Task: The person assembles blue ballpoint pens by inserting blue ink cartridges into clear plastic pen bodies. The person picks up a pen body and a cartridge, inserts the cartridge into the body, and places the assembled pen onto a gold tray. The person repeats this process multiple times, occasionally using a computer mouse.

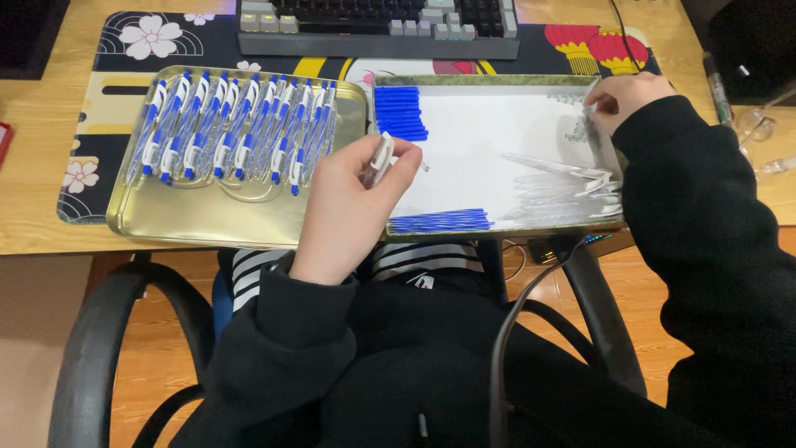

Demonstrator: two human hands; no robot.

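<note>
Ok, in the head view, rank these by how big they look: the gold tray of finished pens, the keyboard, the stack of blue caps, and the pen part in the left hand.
1. Gold tray, largest.
2. Keyboard, though cut off by the top edge and farther away, so unsure.
3. Stack of blue caps.
4. Pen part in the left hand, smallest.

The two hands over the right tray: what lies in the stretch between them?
In the head view, between the left hand and right hand lies mostly bare white tray lining, with clear pen barrels just below.
</note>
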